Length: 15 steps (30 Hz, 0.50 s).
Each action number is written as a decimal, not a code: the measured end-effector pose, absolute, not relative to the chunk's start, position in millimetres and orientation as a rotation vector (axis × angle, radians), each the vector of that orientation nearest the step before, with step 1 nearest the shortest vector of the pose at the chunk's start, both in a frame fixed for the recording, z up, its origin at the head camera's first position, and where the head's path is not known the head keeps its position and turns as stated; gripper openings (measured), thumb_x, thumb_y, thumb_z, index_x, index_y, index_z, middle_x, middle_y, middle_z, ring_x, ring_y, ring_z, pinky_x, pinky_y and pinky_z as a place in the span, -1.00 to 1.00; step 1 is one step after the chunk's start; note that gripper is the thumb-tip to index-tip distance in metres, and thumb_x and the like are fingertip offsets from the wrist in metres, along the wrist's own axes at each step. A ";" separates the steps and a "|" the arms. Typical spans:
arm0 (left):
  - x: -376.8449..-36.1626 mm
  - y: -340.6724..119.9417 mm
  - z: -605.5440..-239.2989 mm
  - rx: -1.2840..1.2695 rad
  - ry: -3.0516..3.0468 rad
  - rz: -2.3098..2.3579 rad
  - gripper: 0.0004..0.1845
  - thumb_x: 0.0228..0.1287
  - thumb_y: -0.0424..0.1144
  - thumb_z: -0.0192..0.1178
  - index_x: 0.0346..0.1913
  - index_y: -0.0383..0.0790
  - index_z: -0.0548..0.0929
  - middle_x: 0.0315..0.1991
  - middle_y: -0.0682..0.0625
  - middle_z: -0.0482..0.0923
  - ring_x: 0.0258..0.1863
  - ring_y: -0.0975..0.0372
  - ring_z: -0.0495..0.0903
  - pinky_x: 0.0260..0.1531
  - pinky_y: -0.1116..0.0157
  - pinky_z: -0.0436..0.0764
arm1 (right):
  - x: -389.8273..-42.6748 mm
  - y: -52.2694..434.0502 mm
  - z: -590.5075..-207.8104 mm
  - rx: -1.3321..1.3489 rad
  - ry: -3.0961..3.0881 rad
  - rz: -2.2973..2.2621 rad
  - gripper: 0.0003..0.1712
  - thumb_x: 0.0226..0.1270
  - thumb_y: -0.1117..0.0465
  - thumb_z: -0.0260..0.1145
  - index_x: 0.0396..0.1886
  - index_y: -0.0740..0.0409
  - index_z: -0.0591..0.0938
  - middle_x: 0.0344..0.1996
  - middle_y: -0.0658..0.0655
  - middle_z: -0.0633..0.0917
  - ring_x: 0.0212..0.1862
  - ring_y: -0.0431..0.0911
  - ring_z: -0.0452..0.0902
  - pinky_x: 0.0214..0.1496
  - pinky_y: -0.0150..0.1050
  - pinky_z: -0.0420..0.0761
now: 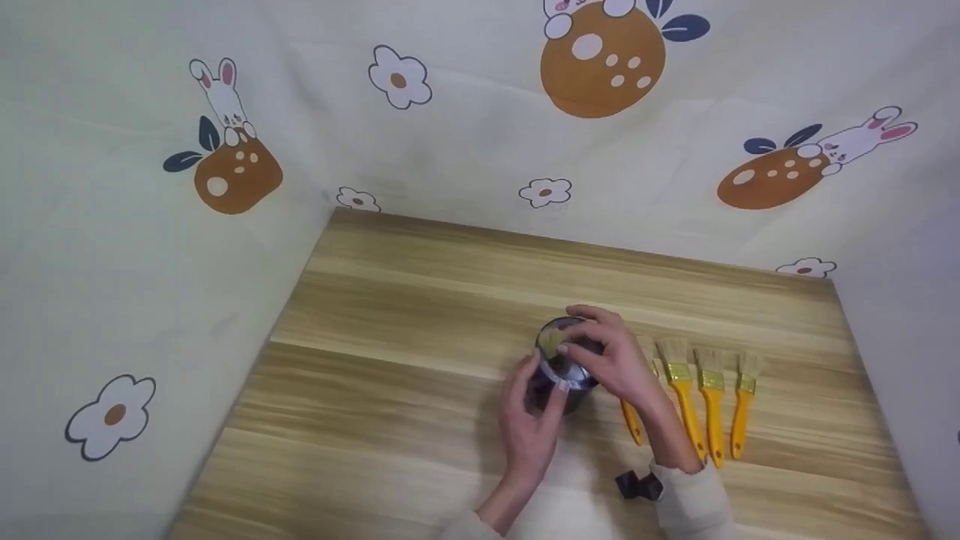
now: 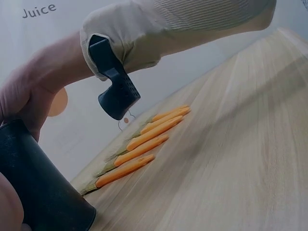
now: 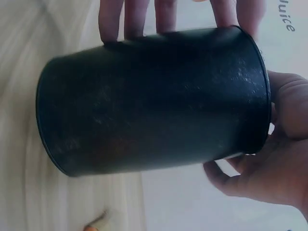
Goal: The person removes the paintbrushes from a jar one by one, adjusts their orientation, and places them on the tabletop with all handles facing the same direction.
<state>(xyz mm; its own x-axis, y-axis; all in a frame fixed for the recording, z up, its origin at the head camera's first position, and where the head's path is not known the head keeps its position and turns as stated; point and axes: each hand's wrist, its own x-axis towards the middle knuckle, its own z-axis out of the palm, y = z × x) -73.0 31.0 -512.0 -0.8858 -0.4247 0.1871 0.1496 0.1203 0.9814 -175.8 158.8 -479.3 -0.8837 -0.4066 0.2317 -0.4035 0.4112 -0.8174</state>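
My left hand [image 1: 529, 431] grips the side of a dark cylindrical cup [image 3: 149, 106], its thumb near the rim. Seen from the head, the cup's round mouth faces up. Inside it shows a paintbrush [image 1: 553, 343] with pale bristles upward; the cup wall hides its handle. Over the mouth, my right hand [image 1: 611, 356] reaches in from the right, thumb and forefinger meeting at the bristles' edge. In the right wrist view the right hand [image 3: 284, 110] is at the rim, and fingers of the left hand lie along the opposite side of the cup.
Several paintbrushes with yellow-orange handles [image 1: 712, 427] lie side by side right of the cup, bristles pointing away; the right arm partly covers them. A small black device [image 1: 637, 485] sits at the right cuff. Printed fabric walls [image 1: 450, 142] border the wooden tabletop [image 1: 360, 397].
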 end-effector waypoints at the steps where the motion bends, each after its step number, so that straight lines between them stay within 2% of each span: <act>1: -73.3 31.2 -512.9 0.259 -1.975 -1.826 -0.49 0.18 -0.35 0.33 0.22 -0.27 0.51 0.22 -0.18 0.47 0.23 0.01 0.45 0.25 0.00 0.44 | -174.6 159.3 -478.9 -0.747 2.626 -1.571 -0.89 0.21 0.21 0.42 -0.27 -0.06 0.74 0.21 0.13 0.55 0.28 0.05 0.34 0.27 0.12 0.38; 4: -77.3 33.0 -524.4 0.236 -1.951 -1.851 -0.47 0.20 -0.30 0.32 0.25 -0.21 0.49 0.25 -0.13 0.45 0.26 0.03 0.42 0.27 0.00 0.41 | -170.8 162.2 -474.5 -0.730 2.582 -1.723 -0.88 0.26 0.29 0.37 -0.28 -0.03 0.70 0.20 0.09 0.55 0.30 -0.01 0.32 0.30 0.03 0.32; 8: -82.0 35.4 -541.7 0.240 -1.951 -1.828 -0.45 0.20 -0.20 0.34 0.27 -0.08 0.48 0.27 -0.04 0.44 0.27 0.08 0.42 0.29 0.04 0.41 | -164.5 162.6 -462.6 -0.763 2.514 -1.887 -0.85 0.32 0.44 0.23 -0.21 0.15 0.64 0.03 0.13 0.65 0.18 -0.07 0.48 0.28 -0.21 0.41; 11: -82.3 35.4 -546.2 0.227 -1.947 -1.804 -0.45 0.21 -0.14 0.33 0.27 -0.01 0.48 0.26 0.01 0.45 0.25 0.13 0.44 0.27 0.08 0.44 | -156.7 157.8 -448.9 -0.794 2.481 -1.996 -0.86 0.32 0.53 0.17 -0.19 0.33 0.59 -0.15 0.10 0.69 -0.02 -0.14 0.59 0.09 -0.35 0.54; 15: -81.8 35.2 -548.6 0.207 -1.949 -1.775 -0.46 0.22 -0.11 0.33 0.27 0.02 0.48 0.25 0.05 0.46 0.24 0.16 0.44 0.27 0.10 0.43 | -147.6 151.6 -432.1 -0.916 2.437 -2.159 -0.85 0.27 0.65 0.09 -0.22 0.48 0.50 -0.31 0.04 0.63 -0.26 -0.20 0.53 -0.23 -0.43 0.56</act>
<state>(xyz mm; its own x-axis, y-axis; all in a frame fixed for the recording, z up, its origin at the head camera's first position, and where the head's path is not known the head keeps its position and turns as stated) -81.8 35.2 -548.6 -0.8673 -0.4287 0.2530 0.2118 0.1422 0.9669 -147.6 151.6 -432.1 -0.8265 -0.2330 0.5125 -0.5368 0.0520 -0.8421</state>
